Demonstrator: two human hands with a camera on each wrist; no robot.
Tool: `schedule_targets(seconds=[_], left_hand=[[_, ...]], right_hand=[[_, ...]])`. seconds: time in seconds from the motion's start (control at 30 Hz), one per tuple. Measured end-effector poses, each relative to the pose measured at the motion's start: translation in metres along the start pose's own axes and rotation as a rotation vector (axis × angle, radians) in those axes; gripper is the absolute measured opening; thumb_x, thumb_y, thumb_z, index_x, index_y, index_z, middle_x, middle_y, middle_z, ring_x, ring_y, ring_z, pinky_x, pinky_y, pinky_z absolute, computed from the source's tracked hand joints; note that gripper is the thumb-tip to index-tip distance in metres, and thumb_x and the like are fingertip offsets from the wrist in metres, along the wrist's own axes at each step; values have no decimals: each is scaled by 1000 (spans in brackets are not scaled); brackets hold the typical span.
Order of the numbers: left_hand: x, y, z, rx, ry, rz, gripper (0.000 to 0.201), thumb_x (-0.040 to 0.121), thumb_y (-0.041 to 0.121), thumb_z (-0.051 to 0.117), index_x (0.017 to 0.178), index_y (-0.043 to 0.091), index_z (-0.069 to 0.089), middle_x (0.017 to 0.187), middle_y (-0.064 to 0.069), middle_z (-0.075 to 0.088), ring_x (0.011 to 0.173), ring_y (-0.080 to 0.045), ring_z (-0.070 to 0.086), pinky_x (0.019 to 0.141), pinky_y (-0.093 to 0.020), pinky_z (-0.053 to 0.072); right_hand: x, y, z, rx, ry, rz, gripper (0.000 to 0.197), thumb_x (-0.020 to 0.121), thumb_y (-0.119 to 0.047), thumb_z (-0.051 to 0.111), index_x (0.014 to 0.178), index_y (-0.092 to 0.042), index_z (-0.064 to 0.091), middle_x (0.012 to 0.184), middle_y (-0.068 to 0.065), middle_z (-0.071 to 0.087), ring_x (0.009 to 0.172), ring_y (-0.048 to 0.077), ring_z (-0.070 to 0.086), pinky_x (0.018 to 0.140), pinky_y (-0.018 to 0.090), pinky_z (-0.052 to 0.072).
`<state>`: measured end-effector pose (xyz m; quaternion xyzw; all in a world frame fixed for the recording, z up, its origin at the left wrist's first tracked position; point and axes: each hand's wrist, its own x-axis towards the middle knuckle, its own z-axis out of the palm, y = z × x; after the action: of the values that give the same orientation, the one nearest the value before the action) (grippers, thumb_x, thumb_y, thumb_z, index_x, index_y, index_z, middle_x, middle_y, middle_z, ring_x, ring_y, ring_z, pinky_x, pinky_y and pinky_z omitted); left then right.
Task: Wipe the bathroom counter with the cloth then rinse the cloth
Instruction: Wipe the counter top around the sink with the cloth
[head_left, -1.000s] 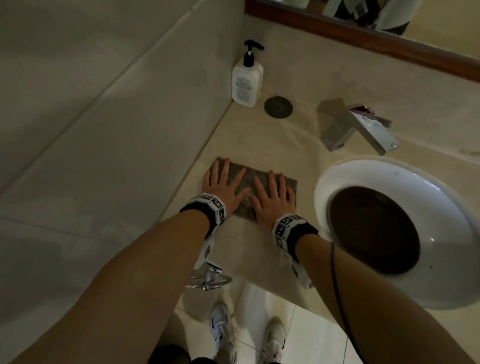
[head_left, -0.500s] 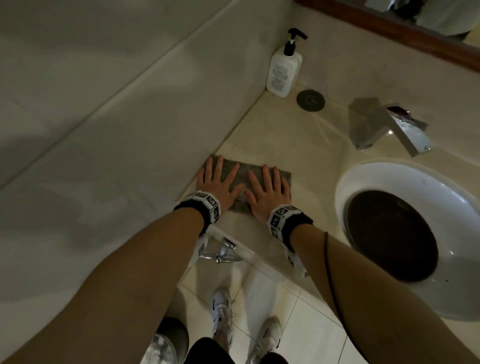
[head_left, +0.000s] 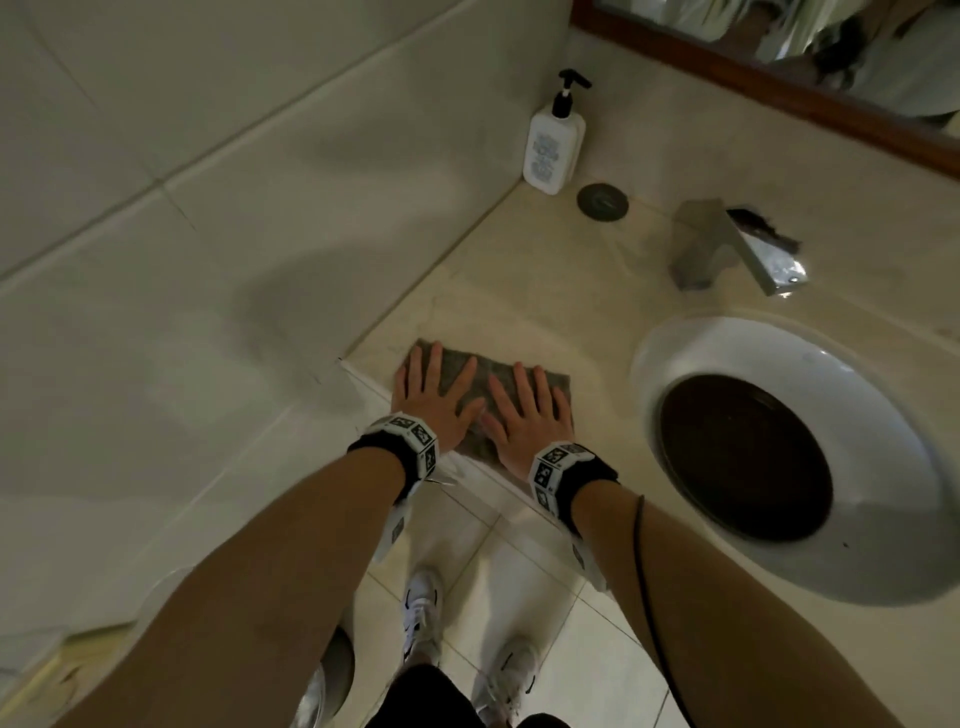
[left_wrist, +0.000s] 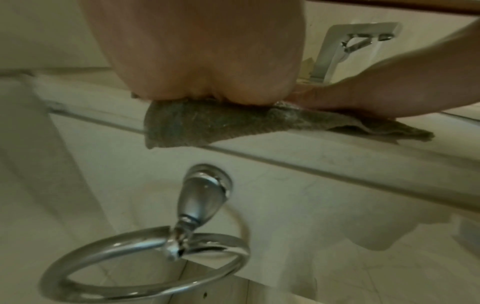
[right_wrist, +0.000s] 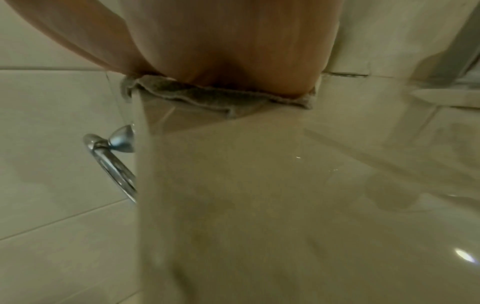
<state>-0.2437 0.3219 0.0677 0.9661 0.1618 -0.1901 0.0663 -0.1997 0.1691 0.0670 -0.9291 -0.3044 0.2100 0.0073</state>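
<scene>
Both my hands press flat, fingers straight: left hand (head_left: 434, 400) and right hand (head_left: 530, 415) side by side on the grey cloth (head_left: 488, 371) at the counter (head_left: 519, 291) front edge, sink (head_left: 670, 358) at 3 o'clock. Its long axis runs 9-to-3. Its near hem overhangs; pulling further toward 6 could drag it off.

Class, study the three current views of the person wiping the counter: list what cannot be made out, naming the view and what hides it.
- Cloth middle, head view: covered by the left hand and right hand.
- Fingers, both wrist views: hidden behind the heels of the palms.
- Bottle label, head view: too small to read.
- Sink near edge, head view: hidden behind the right forearm.
- Mirror, head view: cut off by the top edge.
</scene>
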Motion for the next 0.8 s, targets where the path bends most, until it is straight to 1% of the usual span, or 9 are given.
schedule_targets(seconds=[0.13, 0.27, 0.6, 0.8], left_hand=[[4, 30, 1, 31, -31, 62, 65, 93, 66, 8, 148, 41, -17, 156, -9, -30, 142, -34, -28, 117, -50, -9], [12, 40, -4, 67, -47, 124, 66, 93, 67, 9, 148, 42, -18, 155, -8, -32, 142, -33, -30, 117, -50, -10], [60, 34, -25, 92, -50, 192, 65, 93, 67, 10, 147, 43, -17, 156, -6, -29, 143, -32, -28, 117, -50, -10], [90, 12, -37, 83, -31, 212, 64, 93, 67, 10, 147, 44, -16, 157, -3, -29, 144, -28, -26, 117, -47, -10]], right_hand=[[-14, 28, 1, 22, -24, 63, 59, 99, -58, 7, 150, -39, -15, 158, -3, -26, 146, 23, -23, 118, 45, -11], [-14, 41, -1, 24, -31, 101, 60, 97, -60, 6, 150, -39, -14, 159, -3, -25, 146, 22, -22, 118, 45, -10], [26, 43, -23, 55, -12, 202, 63, 97, -61, 8, 151, -38, -13, 159, -3, -24, 146, 22, -22, 117, 43, -12], [60, 33, -36, 84, -39, 213, 63, 97, -62, 9, 150, -40, -15, 158, -4, -26, 146, 23, -24, 118, 47, -11]])
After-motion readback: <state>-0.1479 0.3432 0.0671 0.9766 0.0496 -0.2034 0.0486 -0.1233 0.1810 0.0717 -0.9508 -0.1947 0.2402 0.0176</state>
